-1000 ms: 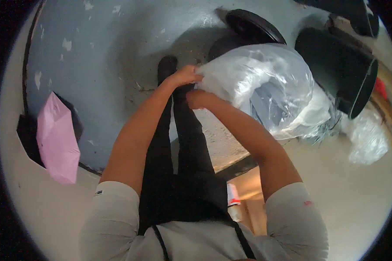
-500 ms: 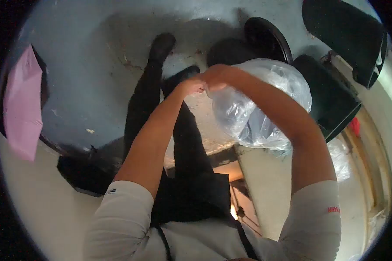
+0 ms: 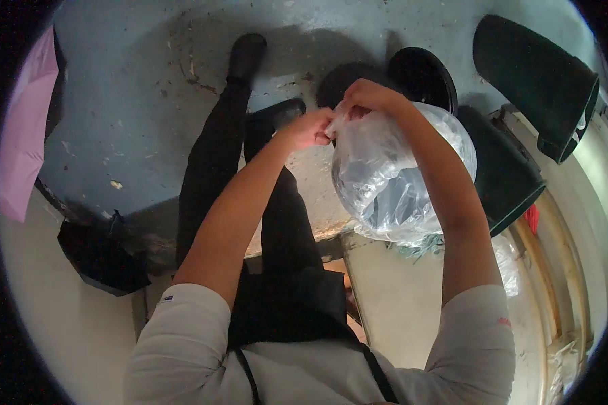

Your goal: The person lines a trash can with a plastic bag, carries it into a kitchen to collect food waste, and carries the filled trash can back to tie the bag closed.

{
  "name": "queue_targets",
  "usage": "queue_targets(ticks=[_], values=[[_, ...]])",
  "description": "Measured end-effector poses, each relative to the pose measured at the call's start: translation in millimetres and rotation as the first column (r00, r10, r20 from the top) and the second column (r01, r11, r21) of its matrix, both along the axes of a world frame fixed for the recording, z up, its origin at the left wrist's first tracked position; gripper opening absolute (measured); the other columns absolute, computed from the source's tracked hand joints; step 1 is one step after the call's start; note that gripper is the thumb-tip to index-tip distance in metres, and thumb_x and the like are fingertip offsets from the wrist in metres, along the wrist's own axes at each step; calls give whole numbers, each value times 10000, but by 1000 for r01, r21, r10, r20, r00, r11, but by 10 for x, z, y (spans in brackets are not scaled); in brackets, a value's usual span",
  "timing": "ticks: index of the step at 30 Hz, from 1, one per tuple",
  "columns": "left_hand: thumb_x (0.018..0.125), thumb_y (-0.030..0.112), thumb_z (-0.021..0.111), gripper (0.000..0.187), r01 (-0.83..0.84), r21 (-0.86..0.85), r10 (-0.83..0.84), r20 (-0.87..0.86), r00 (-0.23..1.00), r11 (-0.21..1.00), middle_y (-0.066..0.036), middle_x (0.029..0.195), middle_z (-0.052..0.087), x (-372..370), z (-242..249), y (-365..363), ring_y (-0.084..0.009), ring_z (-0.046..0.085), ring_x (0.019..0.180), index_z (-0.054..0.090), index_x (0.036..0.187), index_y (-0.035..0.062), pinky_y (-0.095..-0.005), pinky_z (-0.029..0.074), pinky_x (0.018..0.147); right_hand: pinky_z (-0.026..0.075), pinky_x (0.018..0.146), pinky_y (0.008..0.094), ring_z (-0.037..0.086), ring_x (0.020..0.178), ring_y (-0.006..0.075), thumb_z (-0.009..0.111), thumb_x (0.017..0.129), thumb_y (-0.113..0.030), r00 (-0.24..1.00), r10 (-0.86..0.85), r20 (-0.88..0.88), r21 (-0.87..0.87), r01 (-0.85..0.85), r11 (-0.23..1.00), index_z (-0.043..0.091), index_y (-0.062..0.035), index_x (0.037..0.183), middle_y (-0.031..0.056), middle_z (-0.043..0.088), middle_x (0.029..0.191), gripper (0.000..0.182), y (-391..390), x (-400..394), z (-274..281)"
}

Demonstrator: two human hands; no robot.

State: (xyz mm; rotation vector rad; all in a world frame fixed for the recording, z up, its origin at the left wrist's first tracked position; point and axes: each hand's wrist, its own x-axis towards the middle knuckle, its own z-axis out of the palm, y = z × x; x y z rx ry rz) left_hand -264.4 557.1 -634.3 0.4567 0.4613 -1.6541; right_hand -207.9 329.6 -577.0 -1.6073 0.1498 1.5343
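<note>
A clear plastic bag (image 3: 375, 165), puffed out and crinkled, sits in front of me on the right. Its gathered edge is pinched by my left hand (image 3: 311, 128), fingers closed. Just beside it, my right hand (image 3: 368, 98) is curled over the same edge, its fingertips partly hidden behind the plastic. The two hands are a short gap apart with a bit of stretched plastic between them. What lies inside the bag is hard to make out; a darker area shows through its lower part.
Behind the bag stands a round black lid (image 3: 422, 77). Two dark green bins (image 3: 534, 81) lie to the right. A pink umbrella (image 3: 27, 128) is at far left, with a black folded object (image 3: 101, 256) below it. Greenish strands (image 3: 419, 246) poke out under the bag.
My hands have moved slightly apart, the right one lifting to the right. More of the bag's gathered edge now shows between them. The whole view has shifted a little.
</note>
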Motion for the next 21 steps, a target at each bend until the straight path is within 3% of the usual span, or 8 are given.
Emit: queue_targets(ticks=[2,4,6,8,12,15,19,21], values=[[841,232,642,244,163,18,-150,506,849,986,-23,984,609,106,258,-68,-184,608,862,642,1056,117,-318,479,673,510,600,323,660,664,195,691,752,-202,911,259,320,-12,-269,963,707,-23,766,102,692,744,180,34,-63,-81],[797,241,690,263,280,169,-323,602,730,945,-17,933,621,90,318,-208,-162,601,809,647,1017,104,-311,462,629,527,650,386,677,716,277,685,735,-209,793,450,410,-218,-394,893,715,-8,788,148,700,786,210,222,36,118],[754,291,724,288,393,345,-502,333,798,853,-17,819,643,48,305,-433,-115,577,720,652,955,98,-280,417,537,530,706,440,676,779,349,675,724,-222,697,616,367,-311,-532,788,719,-1,815,187,697,828,243,431,207,216],[725,286,762,359,50,327,-242,579,779,944,-49,816,665,-129,266,-513,-171,623,750,658,977,52,-318,466,597,521,763,479,661,844,402,660,723,-237,558,758,337,-218,-737,639,722,-3,845,217,685,863,271,537,359,141],[685,236,795,367,39,577,-495,662,562,816,-123,812,693,-190,175,-430,-303,683,821,656,946,18,-397,516,722,522,767,471,670,846,392,650,736,-255,671,701,241,-235,-661,713,734,-19,851,217,691,873,275,546,317,-110],[712,178,761,258,-200,786,-678,609,412,584,-162,848,689,-49,709,-453,-356,672,836,647,894,36,-425,515,736,527,750,455,678,849,370,663,745,-270,717,669,197,-225,-631,742,739,-23,879,206,700,913,291,335,-118,-618],[761,169,727,201,-332,647,-585,763,275,687,-190,820,680,-151,817,-434,-374,666,794,669,884,22,-440,518,720,532,722,435,690,849,328,695,725,-300,668,731,138,-109,-723,682,742,-27,913,185,711,961,335,191,-292,-901],[762,142,714,147,-293,622,-575,783,237,726,-188,802,671,-121,755,-377,-377,658,777,671,851,33,-444,517,696,531,715,429,686,832,330,684,727,-299,835,550,5,-81,-548,832,743,-48,879,185,709,934,299,155,-200,-827]])
